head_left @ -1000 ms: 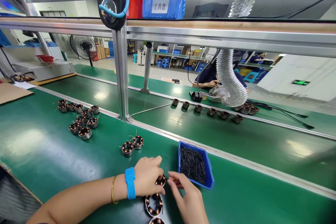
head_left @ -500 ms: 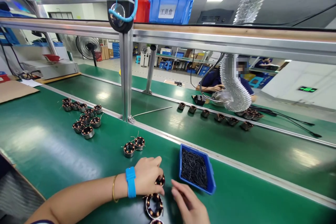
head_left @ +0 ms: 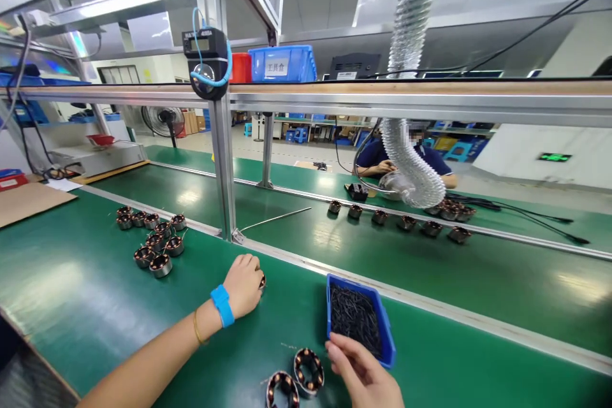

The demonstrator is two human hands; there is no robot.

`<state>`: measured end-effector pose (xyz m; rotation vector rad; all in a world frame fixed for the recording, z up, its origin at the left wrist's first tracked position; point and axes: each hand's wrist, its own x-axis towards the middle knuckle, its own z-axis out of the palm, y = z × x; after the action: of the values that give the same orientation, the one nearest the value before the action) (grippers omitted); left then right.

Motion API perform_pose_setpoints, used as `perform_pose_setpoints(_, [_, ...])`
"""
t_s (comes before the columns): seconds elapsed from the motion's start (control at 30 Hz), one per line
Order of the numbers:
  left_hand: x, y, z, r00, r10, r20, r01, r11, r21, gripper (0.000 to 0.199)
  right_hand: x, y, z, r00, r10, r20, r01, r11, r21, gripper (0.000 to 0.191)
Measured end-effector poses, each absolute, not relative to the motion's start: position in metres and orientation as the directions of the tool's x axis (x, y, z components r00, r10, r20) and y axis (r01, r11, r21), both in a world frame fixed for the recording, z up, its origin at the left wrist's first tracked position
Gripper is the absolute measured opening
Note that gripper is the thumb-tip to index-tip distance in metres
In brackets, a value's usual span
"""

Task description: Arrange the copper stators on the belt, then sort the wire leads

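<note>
My left hand (head_left: pixel 243 287), with a blue band at the wrist, is closed round a motor stator (head_left: pixel 262 281) with copper windings; only its right edge shows. My right hand (head_left: pixel 366 373) is by the near corner of a blue bin (head_left: pixel 388 331) filled with short black tube-like pieces (head_left: pixel 356 315). Its thumb and index fingertips are pressed together, and whatever is between them is too small to make out. Two more stators, a right one (head_left: pixel 308 372) and a left one (head_left: pixel 282 390), lie close together at the bottom, left of my right hand.
A group of several stators (head_left: pixel 160 265) lies at left. Beyond the metal rail (head_left: pixel 296 260) stand a row of stators (head_left: pixel 406 223) and a thin rod (head_left: pixel 277 218). An upright post (head_left: pixel 222 166) carries the shelf. A co-worker (head_left: pixel 382 162) sits across, behind a flexible duct (head_left: pixel 406 166).
My left hand has moved away and left from the near stators to the farther pair, now mostly covered. My right hand's thumb and index finger have come together. The camera has tilted up.
</note>
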<state>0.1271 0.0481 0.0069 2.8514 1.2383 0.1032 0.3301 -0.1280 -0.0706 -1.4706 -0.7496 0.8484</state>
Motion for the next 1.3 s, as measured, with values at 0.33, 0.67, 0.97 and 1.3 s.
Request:
perform_pose_setpoints(0.33, [0.155,0.0,-0.012,0.692,0.722,0.0,0.719,-0.688,0.1,0.033,0.31,-0.05,-0.046,0.406,0.899,0.165,0.318,0.03,-0.948,0.029])
perform_pose_setpoints(0.67, [0.155,0.0,-0.013,0.686,0.727,-0.025,0.724,-0.679,0.121,0.038,0.305,-0.046,-0.056,0.346,0.919,0.19,0.453,0.014,-0.891,0.028])
perform_pose_setpoints(0.97, [0.152,0.003,-0.023,0.699,0.715,0.014,0.709,-0.695,0.116,0.037,0.305,-0.054,-0.061,0.296,0.942,0.159,0.455,0.007,-0.89,0.037])
perform_pose_setpoints(1.3, [0.153,0.002,-0.023,0.705,0.709,0.008,0.703,-0.701,0.12,0.033,0.3,-0.057,-0.057,0.279,0.946,0.163,0.497,0.003,-0.868,0.031])
